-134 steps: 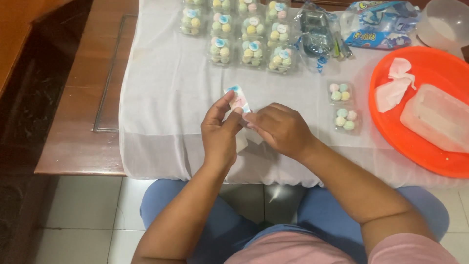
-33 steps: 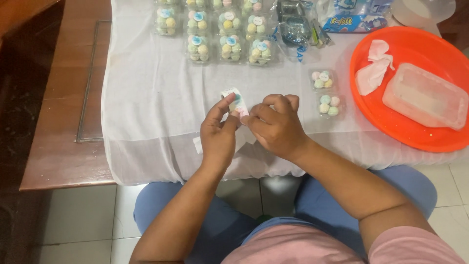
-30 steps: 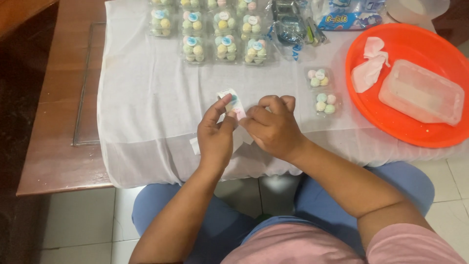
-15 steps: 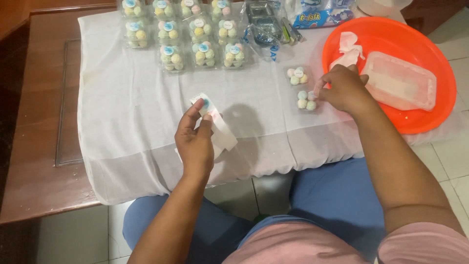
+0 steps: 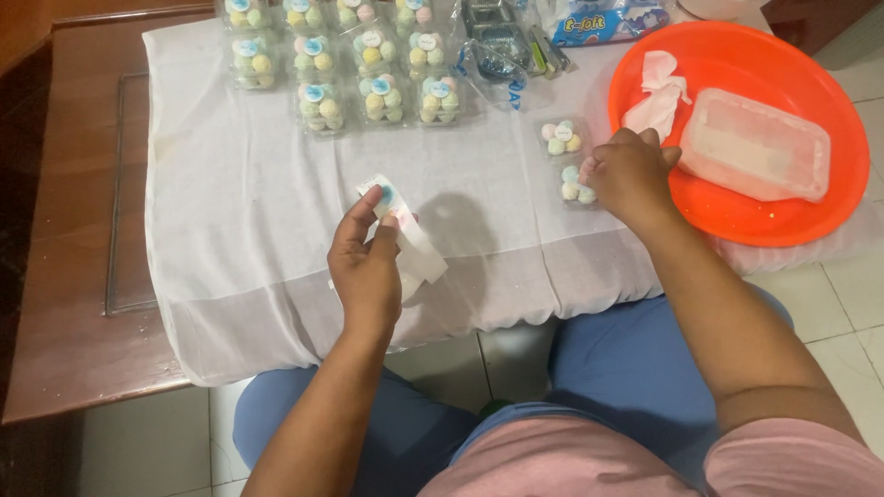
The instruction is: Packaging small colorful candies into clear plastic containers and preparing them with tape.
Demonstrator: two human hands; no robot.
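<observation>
My left hand (image 5: 366, 260) holds up a white sticker strip (image 5: 405, 230) with a round blue label at its top, over the white cloth (image 5: 230, 212). My right hand (image 5: 628, 173) rests with curled fingers on a small clear box of pastel candy balls (image 5: 575, 187), its fingers covering part of it. A second small box of candy balls (image 5: 561, 137) lies just above it. Whether the right hand grips the box or only presses on it is unclear.
Rows of labelled clear candy boxes (image 5: 345, 55) line the cloth's far edge, next to plastic packets (image 5: 502, 41). An orange tray (image 5: 792, 207) at the right holds a clear lidded container (image 5: 755, 145) and crumpled tissue (image 5: 658, 97). A brown wooden table (image 5: 74, 230) extends left.
Both hands worked together on the strip earlier. The right hand has since moved right to the small candy box by the tray, while the left keeps holding the strip.
</observation>
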